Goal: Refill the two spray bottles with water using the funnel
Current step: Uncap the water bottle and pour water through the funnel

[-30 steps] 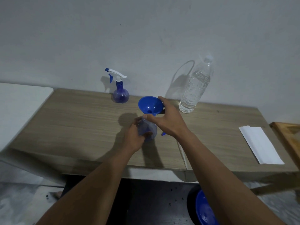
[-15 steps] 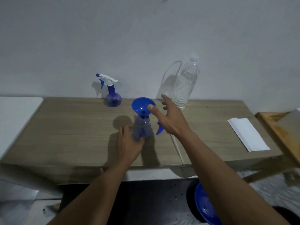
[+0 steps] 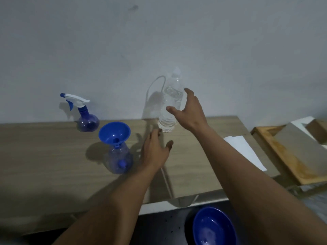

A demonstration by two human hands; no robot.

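A blue funnel (image 3: 114, 132) sits in the neck of a clear blue spray bottle (image 3: 118, 160) with no spray head, standing on the wooden table (image 3: 44, 161). A second blue spray bottle (image 3: 87, 121) with a white-and-blue trigger head stands at the back left by the wall. A clear plastic water bottle (image 3: 170, 105) stands at the back centre. My right hand (image 3: 189, 110) is open with its fingers spread right beside the water bottle, thumb in front of it. My left hand (image 3: 155, 151) is open, hovering over the table to the right of the funnel bottle.
A white sheet of paper (image 3: 244, 149) lies at the table's right end. A wooden tray-like frame (image 3: 286, 156) stands beyond it on the right. A blue bowl (image 3: 214, 227) sits on the dark floor below the table's front edge. A wall rises behind the table.
My left hand has let go of the funnel bottle and moved right. My right hand has left the funnel and reached back to the water bottle. The view has shifted right.
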